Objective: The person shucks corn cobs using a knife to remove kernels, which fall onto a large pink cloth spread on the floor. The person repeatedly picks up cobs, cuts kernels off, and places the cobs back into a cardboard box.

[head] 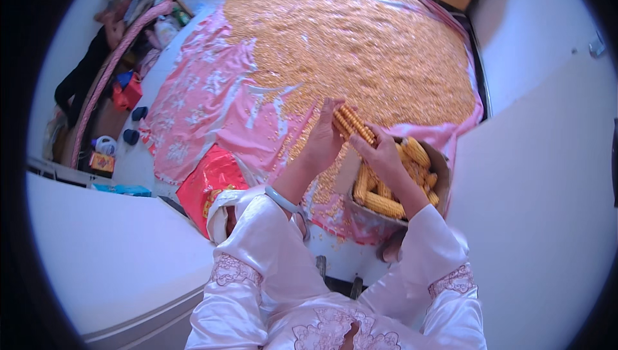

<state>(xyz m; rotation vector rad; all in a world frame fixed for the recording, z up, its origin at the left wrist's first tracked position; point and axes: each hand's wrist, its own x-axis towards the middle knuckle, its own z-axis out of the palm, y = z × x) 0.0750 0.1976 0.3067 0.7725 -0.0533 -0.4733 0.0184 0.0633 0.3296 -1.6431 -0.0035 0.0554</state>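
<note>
My left hand [326,138] grips the upper left end of an ear of yellow corn [354,124], which has gaps between some kernel rows. My right hand [379,149] holds the lower right end of the same ear. Under my right forearm stands a cardboard box [440,157] with several whole corn ears [382,204] in it. Beyond my hands, a wide layer of loose corn kernels [347,51] covers much of a pink patterned cloth [193,108] on the floor. Some kernels lie scattered just below my hands.
A red bag [212,176] and a white sack [224,212] stand left of my legs. At the far left are dark shoes [131,136], a white jug [105,145] and a cluttered low shelf. A white wall [536,157] rises at the right, a white furniture surface [120,244] at the lower left.
</note>
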